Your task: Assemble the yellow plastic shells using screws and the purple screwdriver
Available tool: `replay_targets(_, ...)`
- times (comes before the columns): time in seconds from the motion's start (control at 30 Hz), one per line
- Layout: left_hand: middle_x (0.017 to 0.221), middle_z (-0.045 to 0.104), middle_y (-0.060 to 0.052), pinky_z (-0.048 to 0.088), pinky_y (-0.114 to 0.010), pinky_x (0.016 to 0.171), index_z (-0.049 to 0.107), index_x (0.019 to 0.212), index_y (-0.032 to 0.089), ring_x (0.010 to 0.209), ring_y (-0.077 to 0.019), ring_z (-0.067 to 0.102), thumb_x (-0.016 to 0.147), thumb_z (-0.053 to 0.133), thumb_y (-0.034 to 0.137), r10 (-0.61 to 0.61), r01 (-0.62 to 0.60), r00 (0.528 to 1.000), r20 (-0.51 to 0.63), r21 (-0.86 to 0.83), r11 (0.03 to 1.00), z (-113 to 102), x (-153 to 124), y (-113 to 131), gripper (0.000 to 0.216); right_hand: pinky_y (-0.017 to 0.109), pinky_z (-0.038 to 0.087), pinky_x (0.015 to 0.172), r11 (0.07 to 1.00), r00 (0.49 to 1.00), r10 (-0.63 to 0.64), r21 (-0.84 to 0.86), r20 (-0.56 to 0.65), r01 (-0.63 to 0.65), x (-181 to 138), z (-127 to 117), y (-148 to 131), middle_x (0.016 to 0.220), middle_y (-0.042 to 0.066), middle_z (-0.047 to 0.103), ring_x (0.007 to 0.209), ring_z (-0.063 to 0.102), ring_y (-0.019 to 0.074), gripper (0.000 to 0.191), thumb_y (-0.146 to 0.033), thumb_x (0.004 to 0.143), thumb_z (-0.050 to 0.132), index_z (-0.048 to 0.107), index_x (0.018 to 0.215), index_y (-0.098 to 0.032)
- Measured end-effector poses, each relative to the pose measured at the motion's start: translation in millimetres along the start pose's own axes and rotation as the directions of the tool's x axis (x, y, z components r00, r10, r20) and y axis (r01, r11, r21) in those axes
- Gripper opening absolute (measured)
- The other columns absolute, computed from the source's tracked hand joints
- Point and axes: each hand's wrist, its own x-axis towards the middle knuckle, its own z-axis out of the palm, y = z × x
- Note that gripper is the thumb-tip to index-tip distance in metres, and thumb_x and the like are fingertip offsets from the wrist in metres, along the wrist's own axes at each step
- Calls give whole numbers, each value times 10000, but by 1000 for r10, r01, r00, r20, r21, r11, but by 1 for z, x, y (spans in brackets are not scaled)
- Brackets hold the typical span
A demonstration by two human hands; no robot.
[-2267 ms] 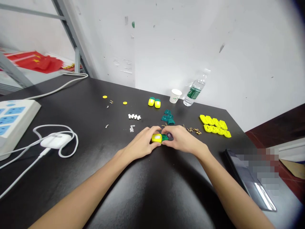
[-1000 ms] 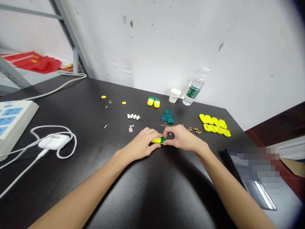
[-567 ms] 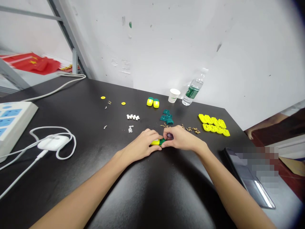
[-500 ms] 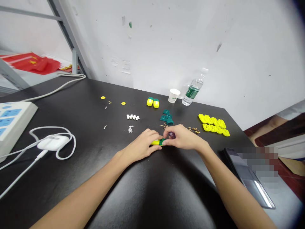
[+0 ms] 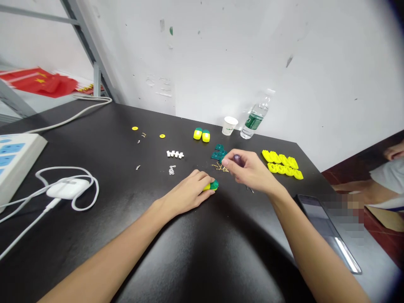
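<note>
My left hand [image 5: 191, 191] presses a small yellow and green plastic case [image 5: 214, 184] against the black table, fingers curled over its yellow end. The green end points right and is uncovered. My right hand [image 5: 249, 170] is closed around an object with a dark purple rounded handle [image 5: 237, 160]; the rest of it is hidden by the fingers. Its thumb and index fingertips are pinched together beside the dark green plastic pieces [image 5: 217, 155] and above thin brass-coloured strips [image 5: 219, 167]. Whether anything small sits in that pinch is too hard to see.
Two yellow-green cases [image 5: 198, 134], a paper cup [image 5: 229, 125] and a water bottle [image 5: 255, 118] stand near the wall. White parts [image 5: 175, 154] lie left, yellow shells [image 5: 280, 159] right. A phone [image 5: 328, 231], charger cable [image 5: 96, 191] and power strip [image 5: 23, 164] flank my arms.
My right hand has lifted away from the case's green end and moved right and back toward the green pieces, still with the purple handle. My left hand stays on the case.
</note>
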Motion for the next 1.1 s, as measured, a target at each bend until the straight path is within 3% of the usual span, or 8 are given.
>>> replay_targets(0.07,1104,621,-113,488,-409,928,577,1149,165,1038,-245,574,1007,463,320,-30,30,999,-17,-7,1000,-1,0,1,240,238,374,462,994,996,6,110,-92,4,0,-6,-3,631,-44,507,475,454,77,346,-524,904,595,563,781,-202)
replay_targets(0.13,1109,621,-113,495,-402,908,567,1160,165,1008,-234,594,1020,424,344,-76,74,996,-46,-42,996,-2,1,2,268,243,415,490,993,979,-9,114,-205,33,-1,-14,-5,668,-10,569,517,521,91,406,-559,928,543,563,746,-196)
replay_targets(0.23,1070,639,-94,496,-374,840,568,1150,173,921,-212,623,1032,386,389,-149,141,986,-75,-96,985,-4,1,2,307,245,431,514,999,943,-38,-38,-332,27,-3,-26,-10,666,18,602,552,544,102,493,-597,947,479,594,694,-189)
replay_targets(0.33,871,643,-41,458,-330,708,599,1065,178,756,-183,598,1032,362,446,-217,211,974,-62,-102,972,-5,1,1,359,256,411,497,983,920,-51,-181,-389,-22,-5,-34,-11,605,12,588,524,544,114,502,-614,939,481,580,680,-196)
replay_targets(0.43,730,596,1,396,-297,616,613,1003,187,641,-155,538,1029,345,472,-280,274,959,-43,-116,955,-5,1,1,392,272,387,518,935,903,-78,-346,-422,-81,-6,-40,-6,572,5,588,506,525,121,464,-579,939,501,561,673,-203)
replay_targets(0.57,721,587,12,372,-286,618,615,955,186,642,-144,526,1026,357,434,-322,312,945,-52,-141,939,-6,3,1,365,299,384,576,846,893,-55,-496,-448,-197,-2,-50,6,517,-5,580,505,513,142,389,-519,916,551,562,678,-211)
replay_targets(0.77,825,573,-13,402,-290,701,616,917,166,736,-150,543,1025,363,398,-258,242,961,-99,-157,958,-4,4,0,360,326,419,650,834,885,51,-468,-462,-292,5,-57,20,578,7,648,580,595,180,264,-452,868,603,589,741,-221)
replay_targets(1.1,835,570,-23,402,-299,702,639,946,163,734,-158,544,1018,377,403,-244,231,967,-74,-148,962,-2,2,-2,362,344,397,657,757,887,76,-553,-456,-349,5,-63,29,696,50,674,616,591,200,244,-437,867,569,566,753,-221)
